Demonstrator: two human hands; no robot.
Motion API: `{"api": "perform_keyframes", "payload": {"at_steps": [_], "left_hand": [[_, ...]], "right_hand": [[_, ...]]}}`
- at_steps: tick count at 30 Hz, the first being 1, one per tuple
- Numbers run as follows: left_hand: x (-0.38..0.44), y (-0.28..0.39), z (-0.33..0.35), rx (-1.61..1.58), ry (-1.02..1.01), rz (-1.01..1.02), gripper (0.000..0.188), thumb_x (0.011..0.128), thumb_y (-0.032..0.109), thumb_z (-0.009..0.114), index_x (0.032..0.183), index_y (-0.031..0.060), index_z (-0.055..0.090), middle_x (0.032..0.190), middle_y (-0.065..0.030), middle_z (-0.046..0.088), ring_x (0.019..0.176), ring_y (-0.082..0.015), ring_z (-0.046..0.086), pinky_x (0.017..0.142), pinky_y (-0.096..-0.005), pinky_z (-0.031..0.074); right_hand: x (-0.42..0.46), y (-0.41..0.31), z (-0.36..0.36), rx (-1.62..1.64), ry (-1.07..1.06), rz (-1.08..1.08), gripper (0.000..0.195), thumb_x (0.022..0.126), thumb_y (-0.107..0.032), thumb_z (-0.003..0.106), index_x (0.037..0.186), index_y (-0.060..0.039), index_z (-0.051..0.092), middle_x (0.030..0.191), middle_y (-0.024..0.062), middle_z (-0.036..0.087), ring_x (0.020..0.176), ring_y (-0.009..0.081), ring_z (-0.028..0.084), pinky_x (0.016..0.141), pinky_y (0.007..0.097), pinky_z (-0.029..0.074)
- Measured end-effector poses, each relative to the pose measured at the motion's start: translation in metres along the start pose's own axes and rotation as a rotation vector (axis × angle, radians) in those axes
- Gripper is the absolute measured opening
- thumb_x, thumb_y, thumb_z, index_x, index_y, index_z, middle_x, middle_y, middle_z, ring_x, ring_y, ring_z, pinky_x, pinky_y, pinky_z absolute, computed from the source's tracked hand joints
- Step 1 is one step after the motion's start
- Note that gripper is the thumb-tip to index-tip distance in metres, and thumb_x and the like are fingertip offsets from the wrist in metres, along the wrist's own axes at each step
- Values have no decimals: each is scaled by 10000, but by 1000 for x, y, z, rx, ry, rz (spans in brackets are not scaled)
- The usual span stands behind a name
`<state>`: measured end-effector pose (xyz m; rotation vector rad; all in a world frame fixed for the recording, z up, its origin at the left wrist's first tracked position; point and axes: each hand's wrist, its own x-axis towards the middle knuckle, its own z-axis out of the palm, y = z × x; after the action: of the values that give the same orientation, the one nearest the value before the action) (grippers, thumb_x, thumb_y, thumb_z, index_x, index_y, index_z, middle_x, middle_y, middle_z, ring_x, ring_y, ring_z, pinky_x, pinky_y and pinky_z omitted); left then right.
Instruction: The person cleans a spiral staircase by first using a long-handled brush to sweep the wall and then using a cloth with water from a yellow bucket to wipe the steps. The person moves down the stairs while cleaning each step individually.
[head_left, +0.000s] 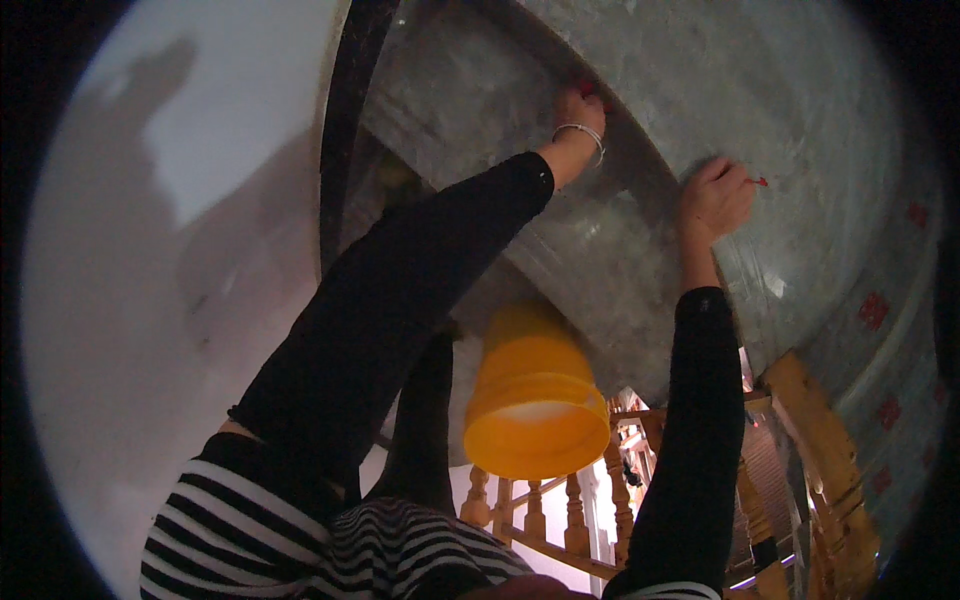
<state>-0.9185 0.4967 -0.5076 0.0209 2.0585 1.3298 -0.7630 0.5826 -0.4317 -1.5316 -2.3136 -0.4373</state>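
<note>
My left hand (581, 124), with a white band at the wrist, reaches to the edge between two grey stair steps. A small red thing (586, 88) shows at its fingertips; whether it is gripped is unclear. My right hand (716, 196) rests with bent fingers on the grey surface of the upper step (787, 112), and a thin red piece (760, 181) shows beside its fingers. What lies under those fingers is hidden. Below and between my arms, a yellow plastic bucket (536, 375) is tilted with its opening towards me.
A white wall (247, 172) with a dark skirting strip (351, 112) borders the steps on the left. Wooden balusters (574, 517) and a wooden rail post (817, 435) stand at the lower right. Clear plastic film with red marks (874, 311) covers the surface at right.
</note>
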Motion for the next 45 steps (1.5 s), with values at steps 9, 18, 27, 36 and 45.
{"api": "perform_keyframes", "payload": {"at_steps": [9,18,27,36,45], "left_hand": [[-33,-8,-21,-578,-193,-135,293,883,305,459,1061,79,509,795,-86,577,660,-189,610,526,-353,436],[-43,5,-11,-898,-297,-427,165,880,259,492,913,98,482,766,-57,542,601,-193,557,565,-337,423],[-24,3,-10,-370,-247,-153,125,822,128,487,868,15,514,683,-75,538,516,-183,525,442,-313,425],[-11,-34,-20,-287,-172,-55,230,804,155,514,990,35,579,864,-134,619,761,-240,603,663,-346,462],[-9,-47,-34,369,-49,171,232,798,240,538,883,29,584,878,-210,598,833,-383,559,714,-423,443]], "right_hand": [[-7,-9,-7,73,35,-11,199,816,-290,509,802,-97,553,789,105,538,723,315,543,573,434,403],[-15,-3,-2,47,25,23,190,818,-288,500,812,-108,561,798,97,545,745,300,546,606,435,409],[-11,4,0,77,71,-43,173,805,-272,512,782,-106,557,738,106,541,690,302,543,574,430,411],[-11,0,1,68,72,-56,175,802,-273,517,794,-104,564,761,113,547,690,307,546,572,426,420],[-8,2,-2,89,4,16,193,812,-285,507,795,-103,568,771,111,546,705,310,545,589,426,419]]}}
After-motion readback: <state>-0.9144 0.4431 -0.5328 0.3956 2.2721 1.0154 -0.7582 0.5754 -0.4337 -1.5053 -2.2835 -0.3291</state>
